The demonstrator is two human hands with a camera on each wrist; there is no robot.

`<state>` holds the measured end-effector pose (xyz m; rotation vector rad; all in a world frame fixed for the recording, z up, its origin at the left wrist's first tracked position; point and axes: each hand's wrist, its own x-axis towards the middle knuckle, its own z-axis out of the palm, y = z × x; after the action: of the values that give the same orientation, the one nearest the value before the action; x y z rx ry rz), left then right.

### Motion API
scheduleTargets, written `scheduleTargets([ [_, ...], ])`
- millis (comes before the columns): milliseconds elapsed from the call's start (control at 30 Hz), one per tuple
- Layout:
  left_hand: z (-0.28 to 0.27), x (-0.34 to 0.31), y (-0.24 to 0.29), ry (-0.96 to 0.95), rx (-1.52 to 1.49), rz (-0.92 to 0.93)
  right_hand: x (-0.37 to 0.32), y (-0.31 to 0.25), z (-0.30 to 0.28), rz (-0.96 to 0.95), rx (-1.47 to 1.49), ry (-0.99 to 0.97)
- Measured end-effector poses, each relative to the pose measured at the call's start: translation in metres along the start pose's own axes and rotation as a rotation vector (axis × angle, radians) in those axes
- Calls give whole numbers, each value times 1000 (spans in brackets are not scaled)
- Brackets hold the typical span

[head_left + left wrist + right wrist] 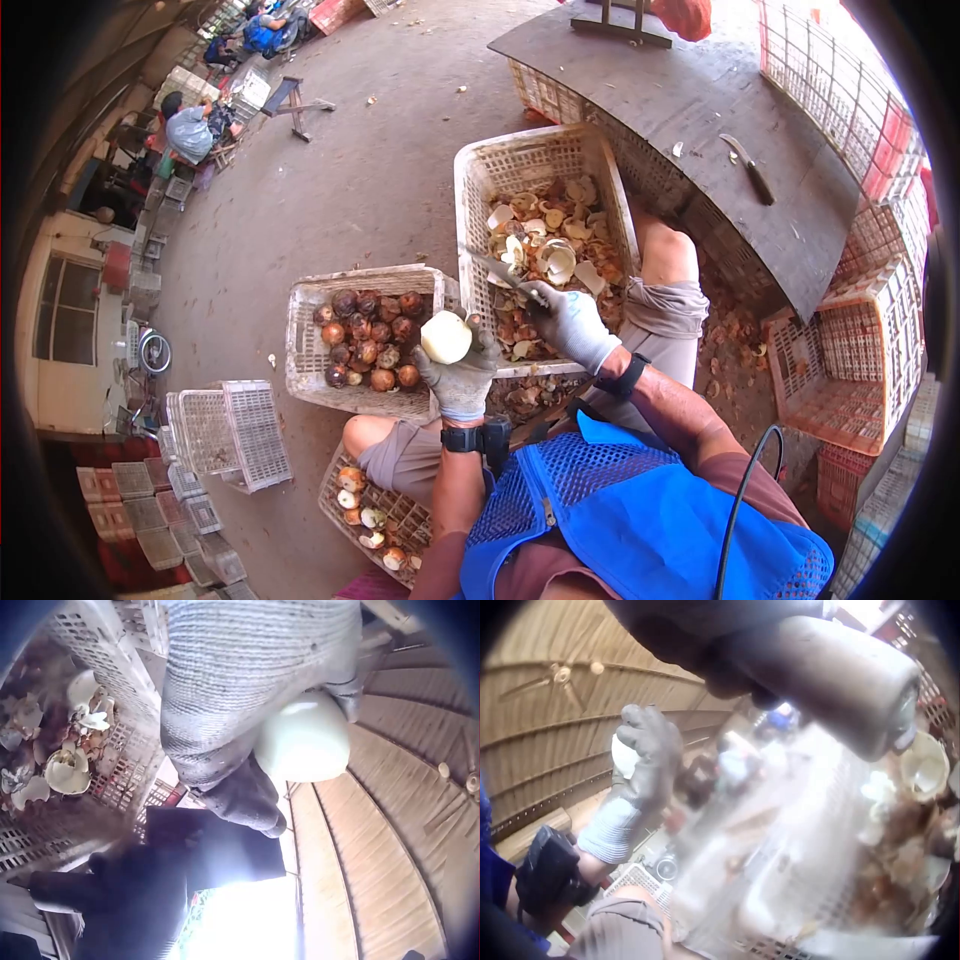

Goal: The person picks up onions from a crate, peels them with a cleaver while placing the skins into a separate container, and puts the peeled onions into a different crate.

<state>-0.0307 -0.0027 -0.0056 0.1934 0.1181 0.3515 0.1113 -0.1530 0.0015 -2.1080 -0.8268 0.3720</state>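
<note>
The gloved left hand (460,370) holds a pale, peeled round bulb (446,338) with its fingers curled round it, over the right edge of a crate of brown unpeeled bulbs (368,330). In the left wrist view the smooth bulb (304,739) sits in the grip of the left hand (255,697). The gloved right hand (572,325) grips a knife (492,264) above a crate of peelings (540,225), its blade directed up and left. The right wrist view shows the right hand (705,645) close up round a thick handle (832,675).
A grey table (700,110) at the upper right bears another knife (750,170). Below left, a crate (400,512) holds partly peeled bulbs. Stacked crates (850,350) stand at the right, others (228,435) at the left. A seated person (190,130) is farther off.
</note>
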Motion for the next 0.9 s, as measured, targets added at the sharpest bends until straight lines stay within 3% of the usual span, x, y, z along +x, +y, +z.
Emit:
scheduleTargets([
  [67, -8, -3, 1, 11, -62, 16, 5, 18, 12, 81, 189, 21],
  [133, -13, -3, 6, -2, -120, -33, 14, 28, 26, 319, 572, -18],
  [200, -11, -6, 8, 44, -143, -10, 20, 42, 31, 551, 1087, -201],
  [267, 4, -10, 9, 157, -314, -23, 14, 70, 48, 696, 1251, -306],
  [300, 3, -12, 11, 41, -160, 2, 10, 80, 56, 819, 1340, -336],
  [333, 6, -10, 20, -45, -82, -31, 13, 112, 83, 760, 1328, -260],
  [367, 0, -10, 33, 7, -27, 16, 14, 98, 72, 779, 1387, -324],
  [400, -7, -12, 45, -100, 85, 20, 24, 138, 90, 748, 1327, -314],
  [433, -1, -18, 53, -76, -43, 124, 33, 154, 95, 760, 1343, -362],
  [467, -5, -24, 65, -19, 107, 243, 37, 125, 75, 723, 1326, -404],
  [533, -5, -55, 91, 21, 150, 287, 24, 131, 77, 641, 1355, -471],
  [600, -1, -94, 115, 110, 164, 387, 28, 127, 72, 693, 1385, -570],
  [733, 22, -199, 157, 272, 179, 732, 33, 129, 80, 746, 1328, -561],
  [800, 16, -266, 178, 424, 36, 975, 30, 130, 83, 728, 1297, -548],
  [867, 18, -337, 189, 488, 152, 1302, 26, 126, 80, 694, 1261, -544],
  [900, 15, -375, 193, 526, 148, 1374, 29, 131, 81, 684, 1284, -591],
])
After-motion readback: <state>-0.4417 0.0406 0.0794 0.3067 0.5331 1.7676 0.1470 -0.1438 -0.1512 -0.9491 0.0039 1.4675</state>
